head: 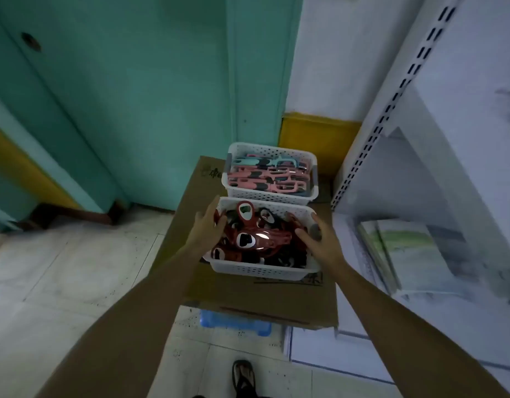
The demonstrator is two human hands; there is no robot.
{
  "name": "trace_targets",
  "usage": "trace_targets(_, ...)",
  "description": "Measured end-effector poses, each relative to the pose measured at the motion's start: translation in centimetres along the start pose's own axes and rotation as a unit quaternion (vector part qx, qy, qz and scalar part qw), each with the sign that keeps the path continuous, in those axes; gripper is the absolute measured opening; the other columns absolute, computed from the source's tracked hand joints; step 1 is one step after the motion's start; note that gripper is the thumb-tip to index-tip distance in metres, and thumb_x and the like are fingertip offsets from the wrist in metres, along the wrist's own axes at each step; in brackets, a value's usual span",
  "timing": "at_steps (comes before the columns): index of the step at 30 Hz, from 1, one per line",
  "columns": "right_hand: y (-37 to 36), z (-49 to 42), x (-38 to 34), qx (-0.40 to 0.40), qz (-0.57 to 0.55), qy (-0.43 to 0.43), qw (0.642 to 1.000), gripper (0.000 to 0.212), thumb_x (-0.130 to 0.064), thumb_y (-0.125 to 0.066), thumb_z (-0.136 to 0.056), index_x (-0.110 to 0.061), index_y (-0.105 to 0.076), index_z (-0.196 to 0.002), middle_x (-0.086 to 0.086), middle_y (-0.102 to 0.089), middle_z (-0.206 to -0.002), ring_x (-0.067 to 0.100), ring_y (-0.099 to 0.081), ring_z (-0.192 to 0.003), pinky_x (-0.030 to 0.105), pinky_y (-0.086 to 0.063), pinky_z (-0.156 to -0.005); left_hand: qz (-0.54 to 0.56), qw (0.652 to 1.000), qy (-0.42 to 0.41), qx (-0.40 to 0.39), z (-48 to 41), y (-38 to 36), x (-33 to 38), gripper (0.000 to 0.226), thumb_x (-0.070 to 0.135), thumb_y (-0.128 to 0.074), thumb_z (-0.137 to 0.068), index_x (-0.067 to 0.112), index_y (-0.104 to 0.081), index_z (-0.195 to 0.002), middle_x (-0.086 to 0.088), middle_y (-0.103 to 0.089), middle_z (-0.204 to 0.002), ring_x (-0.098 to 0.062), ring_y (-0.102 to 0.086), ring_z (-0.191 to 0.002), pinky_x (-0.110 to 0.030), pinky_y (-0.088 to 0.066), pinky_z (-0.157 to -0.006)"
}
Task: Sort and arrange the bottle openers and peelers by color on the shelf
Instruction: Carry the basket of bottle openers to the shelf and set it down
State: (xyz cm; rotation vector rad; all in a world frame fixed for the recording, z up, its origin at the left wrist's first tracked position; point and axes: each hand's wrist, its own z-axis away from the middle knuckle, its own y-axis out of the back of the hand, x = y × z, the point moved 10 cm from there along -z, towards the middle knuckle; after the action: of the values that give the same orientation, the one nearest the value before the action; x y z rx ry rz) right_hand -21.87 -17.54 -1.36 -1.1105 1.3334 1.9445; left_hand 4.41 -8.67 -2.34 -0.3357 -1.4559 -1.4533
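While the left hand lies with straight, released fingers against the left rim of the near white basket, the right hand curves loosely over its right rim; blur hides whether it grips. Dark red and black bottle openers fill this basket in a jumble. Just behind it, the far white basket holds pink and teal peelers. Both baskets stand on a cardboard box, beside the white shelf at right. A sandalled foot stands on the tiled floor.
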Motion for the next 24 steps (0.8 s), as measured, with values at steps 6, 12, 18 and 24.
trace_targets(6, -0.6, -0.5, -0.2, -0.004, 0.014, 0.005, 1.000, 0.061, -0.029, -0.063, -0.087, -0.014, -0.037, -0.140, 0.013, -0.047, -0.137, 0.022, -0.045, -0.124, 0.026, -0.040, -0.089, -0.016, 0.999, 0.038, 0.020, 1.2, 0.3, 1.6, 0.052, 0.037, -0.037, -0.099, 0.038, -0.017, -0.147, -0.019, -0.027, -0.142, -0.037, -0.040, -0.126, -0.043, -0.039, -0.100)
trace_targets(12, -1.0, -0.4, -0.5, 0.005, -0.037, 0.025, 0.999, 0.063, -0.037, -0.062, -0.086, -0.022, -0.037, -0.142, 0.001, -0.042, -0.142, 0.015, -0.040, -0.130, 0.020, -0.035, -0.098, 0.014, 0.998, 0.043, 0.048, 1.8, 1.0, 1.6, 0.053, 0.036, -0.038, -0.099, 0.037, -0.017, -0.148, -0.021, -0.024, -0.145, -0.037, -0.031, -0.132, -0.044, -0.034, -0.104)
trace_targets(18, -2.9, -0.3, -3.0, -0.004, 0.004, 0.059, 0.998, 0.084, -0.079, -0.049, -0.064, -0.042, -0.033, -0.138, 0.007, -0.045, -0.099, 0.021, -0.044, -0.088, 0.026, -0.037, -0.072, 0.045, 0.991, 0.027, 0.123, 3.8, 5.4, -0.3, 0.054, 0.042, -0.040, -0.096, 0.036, -0.021, -0.147, -0.012, -0.041, -0.141, -0.030, -0.045, -0.125, -0.038, -0.040, -0.100)
trace_targets(24, -9.7, 0.4, -12.4, -0.072, 0.016, 0.150, 0.986, 0.078, -0.064, -0.057, -0.076, -0.034, -0.030, -0.143, 0.002, -0.041, -0.143, 0.021, -0.038, -0.131, 0.040, -0.039, -0.106, 0.025, 0.974, 0.054, 0.220, 8.0, 14.5, -4.4, 0.051, 0.045, -0.039, -0.096, 0.034, -0.028, -0.144, -0.016, -0.048, -0.132, -0.031, -0.044, -0.122, -0.034, -0.038, -0.097)
